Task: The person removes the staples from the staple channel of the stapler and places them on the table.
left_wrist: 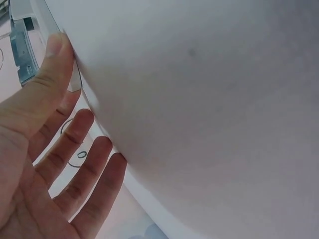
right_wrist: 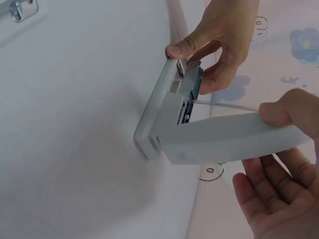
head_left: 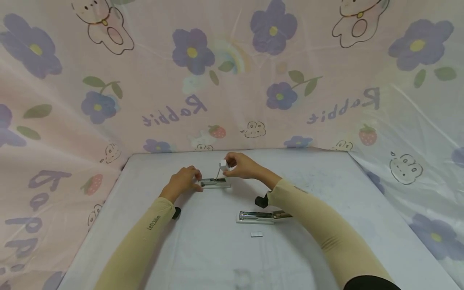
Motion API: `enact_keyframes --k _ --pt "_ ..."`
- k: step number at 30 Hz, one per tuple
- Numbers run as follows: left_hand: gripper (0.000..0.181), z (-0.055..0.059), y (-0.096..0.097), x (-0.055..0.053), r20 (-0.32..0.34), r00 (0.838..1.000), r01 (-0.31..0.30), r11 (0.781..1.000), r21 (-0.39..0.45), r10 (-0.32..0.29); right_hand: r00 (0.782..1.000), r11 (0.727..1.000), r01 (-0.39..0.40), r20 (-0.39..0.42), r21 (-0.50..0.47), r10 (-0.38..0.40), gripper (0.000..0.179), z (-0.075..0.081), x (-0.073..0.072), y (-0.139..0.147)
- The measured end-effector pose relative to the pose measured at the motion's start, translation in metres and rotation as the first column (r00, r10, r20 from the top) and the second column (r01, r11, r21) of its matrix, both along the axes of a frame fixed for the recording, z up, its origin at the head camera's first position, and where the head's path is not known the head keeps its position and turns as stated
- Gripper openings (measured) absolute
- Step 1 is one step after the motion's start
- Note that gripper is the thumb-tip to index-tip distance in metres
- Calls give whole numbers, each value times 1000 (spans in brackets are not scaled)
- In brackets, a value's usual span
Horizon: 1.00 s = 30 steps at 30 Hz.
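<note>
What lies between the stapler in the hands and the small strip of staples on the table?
In the head view, another stapler lies between the held stapler and the strip of staples, much closer to the strip.

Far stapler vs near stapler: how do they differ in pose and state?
The left grip and right grip hold the far stapler; the near stapler lies on the table, held by neither.
The far stapler's top stands steeply up; the near stapler's opened part angles low, ending out of sight behind the right sleeve.
Both are open, pale-based and show metal.
</note>
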<state>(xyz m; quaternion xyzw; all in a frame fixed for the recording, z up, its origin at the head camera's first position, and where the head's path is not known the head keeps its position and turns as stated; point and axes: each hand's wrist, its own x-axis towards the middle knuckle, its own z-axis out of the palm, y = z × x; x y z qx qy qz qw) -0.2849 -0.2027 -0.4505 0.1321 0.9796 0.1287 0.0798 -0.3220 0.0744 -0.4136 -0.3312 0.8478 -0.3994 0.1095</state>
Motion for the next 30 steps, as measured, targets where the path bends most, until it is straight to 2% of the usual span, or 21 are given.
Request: enact_keyframes --k 6,12,20,24,30 --pt "40 2 -2 3 -16 1000 -1 1000 -6 1 1000 1000 20 23 -4 -20 32 2 -1 5" --pt "39 4 -1 5 -8 1000 -9 1000 -3 9 1000 1000 8 7 3 -8 31 3 -2 10" --pt "38 4 1 5 -13 1000 -21 1000 -14 21 1000 997 29 3 65 -30 28 6 -2 29" --pt "37 3 0 5 -17 1000 -23 1000 -17 22 999 997 26 28 76 -28 26 6 -3 36" --pt "38 0 4 4 -14 1000 -18 1000 -17 18 1000 992 13 13 127 -14 26 7 -3 45"
